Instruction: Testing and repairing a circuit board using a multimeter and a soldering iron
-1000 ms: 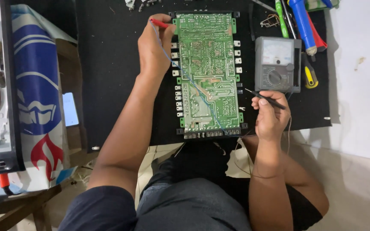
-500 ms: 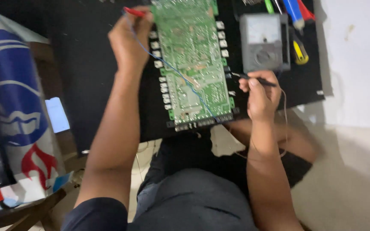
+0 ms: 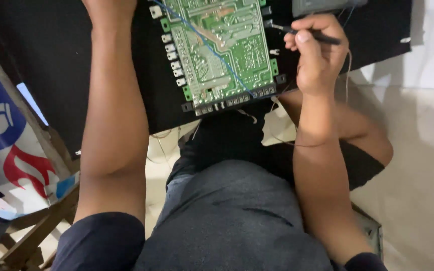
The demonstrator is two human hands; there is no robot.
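A green circuit board (image 3: 227, 30) with its solder side up lies on a black mat (image 3: 66, 75), and a thin blue wire (image 3: 238, 81) runs slantwise across it. My right hand (image 3: 317, 55) pinches a black test probe (image 3: 322, 36) whose metal tip touches the board's right edge. A thin lead hangs from that hand down over my lap. Only the wrist of my left hand (image 3: 107, 9) shows at the top edge, left of the board. Its fingers are cut off by the frame.
The lower edge of a grey meter (image 3: 322, 5) shows at the top right. A blue, white and red box (image 3: 1, 135) stands at the left on a wooden frame (image 3: 41, 221). My lap in dark trousers (image 3: 232, 216) fills the bottom. Pale floor lies to the right.
The view has dropped down toward my lap. The board's upper part, the tools and my left hand's fingers with the red probe have left the frame. My right hand stays at the board's right edge.
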